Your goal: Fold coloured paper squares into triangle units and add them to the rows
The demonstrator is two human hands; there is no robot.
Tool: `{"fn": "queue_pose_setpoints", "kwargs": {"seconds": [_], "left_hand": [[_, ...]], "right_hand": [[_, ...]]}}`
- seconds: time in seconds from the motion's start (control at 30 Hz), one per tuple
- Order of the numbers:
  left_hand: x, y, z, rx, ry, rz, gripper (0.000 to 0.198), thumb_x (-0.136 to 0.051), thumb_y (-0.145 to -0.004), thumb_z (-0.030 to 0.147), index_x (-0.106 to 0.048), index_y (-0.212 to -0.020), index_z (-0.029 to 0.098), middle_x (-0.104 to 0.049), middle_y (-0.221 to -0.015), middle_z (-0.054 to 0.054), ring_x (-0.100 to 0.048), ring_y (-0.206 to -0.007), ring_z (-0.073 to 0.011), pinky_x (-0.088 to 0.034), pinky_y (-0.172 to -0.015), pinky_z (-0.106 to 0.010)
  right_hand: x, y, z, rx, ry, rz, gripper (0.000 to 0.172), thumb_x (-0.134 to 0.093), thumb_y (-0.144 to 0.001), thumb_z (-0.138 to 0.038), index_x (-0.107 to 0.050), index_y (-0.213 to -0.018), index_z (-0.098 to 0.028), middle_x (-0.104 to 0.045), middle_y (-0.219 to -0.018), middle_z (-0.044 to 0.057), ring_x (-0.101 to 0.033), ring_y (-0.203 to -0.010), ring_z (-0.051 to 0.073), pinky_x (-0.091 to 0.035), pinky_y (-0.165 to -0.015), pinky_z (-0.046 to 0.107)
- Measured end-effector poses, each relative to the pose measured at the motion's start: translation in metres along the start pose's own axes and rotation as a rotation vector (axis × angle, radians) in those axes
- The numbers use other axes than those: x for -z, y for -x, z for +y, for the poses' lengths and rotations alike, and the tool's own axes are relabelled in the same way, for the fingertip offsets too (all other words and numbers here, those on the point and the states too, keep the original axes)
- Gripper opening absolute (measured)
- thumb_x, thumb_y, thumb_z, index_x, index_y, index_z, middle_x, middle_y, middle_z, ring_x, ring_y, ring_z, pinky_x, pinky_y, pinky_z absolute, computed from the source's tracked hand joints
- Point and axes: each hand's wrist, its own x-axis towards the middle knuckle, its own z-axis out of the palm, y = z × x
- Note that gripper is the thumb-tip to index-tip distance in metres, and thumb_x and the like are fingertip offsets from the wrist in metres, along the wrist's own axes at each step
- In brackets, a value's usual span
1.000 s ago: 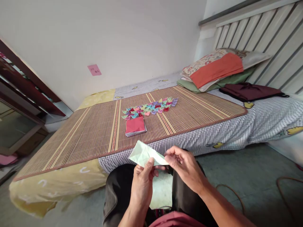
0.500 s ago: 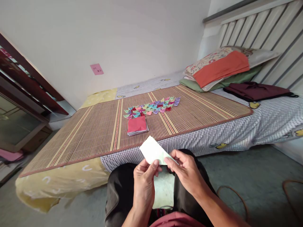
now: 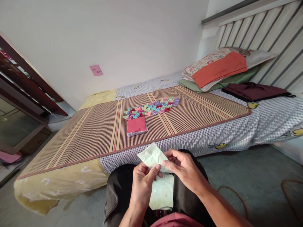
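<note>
1. Done, by the looks of it: lots of small multicoloured folded-paper shapes [image 3: 155, 108], just behind my red-topped square paper stack [image 3: 136, 125] and spreading right.
2. In front of that stack: one pale green creased paper sheet [image 3: 153, 155], pinched thumb-to-fingers by my left hand [image 3: 144, 179] and right hand [image 3: 184, 168].
3. Mine's only part-folded, I reckon.

ok so mat [image 3: 94, 132] on the bed [image 3: 236, 135], stack [image 3: 136, 126] near the mat's front edge, origami [image 3: 155, 111] just behind it. Pillows [image 3: 220, 69] by the bed's back right corner, cloth [image 3: 255, 91] to their front right, paper [image 3: 152, 156] just off the front edge.
</note>
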Motion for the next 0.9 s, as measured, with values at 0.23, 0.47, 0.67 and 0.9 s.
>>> {"fn": "queue_pose_setpoints", "kwargs": {"seconds": [0.23, 0.47, 0.67, 0.9], "left_hand": [[0.006, -0.003, -0.001, 0.045, 0.074, -0.054, 0.040, -0.088, -0.078, 0.052, -0.075, -0.073, 0.014, -0.068, -0.058, -0.004, -0.054, -0.053, -0.0126, -0.039, -0.055, -0.023], [0.007, -0.002, -0.018, 0.719, 0.507, -0.479, 0.066, -0.068, -0.086, 0.071, -0.074, -0.068, 0.008, -0.071, -0.058, -0.014, -0.066, -0.045, -0.0167, -0.038, -0.042, -0.020], [-0.002, 0.001, -0.010, 0.594, 0.543, -0.383, 0.033, -0.097, -0.067, 0.032, -0.077, -0.076, 0.008, -0.071, -0.059, -0.008, -0.065, -0.046, -0.0141, -0.047, -0.048, -0.022], [0.000, -0.008, 0.004, 0.292, 0.372, -0.067, 0.034, -0.097, -0.066, 0.036, -0.077, -0.078, 0.011, -0.074, -0.066, -0.007, -0.069, -0.063, -0.0200, -0.055, -0.065, -0.029]], "right_hand": [[0.006, -0.001, -0.003, 0.053, 0.020, 0.047, 0.029, -0.067, -0.097, -0.039, -0.064, -0.077, -0.018, -0.057, -0.068, -0.003, -0.050, -0.062, 0.013, -0.041, -0.057, 0.024], [0.017, -0.001, -0.007, 0.216, 0.094, -0.072, 0.032, -0.065, -0.102, -0.042, -0.063, -0.078, -0.021, -0.055, -0.076, -0.003, -0.055, -0.071, 0.015, -0.045, -0.067, 0.027], [0.024, 0.000, -0.014, 0.377, 0.189, -0.144, 0.027, -0.061, -0.106, -0.039, -0.071, -0.086, -0.023, -0.067, -0.086, 0.002, -0.066, -0.084, 0.019, -0.056, -0.079, 0.033], [0.025, 0.012, -0.004, 0.544, 0.490, 0.018, 0.042, -0.061, -0.095, -0.005, -0.069, -0.128, -0.029, -0.067, -0.131, 0.010, -0.065, -0.124, 0.025, -0.057, -0.104, 0.039]]}}
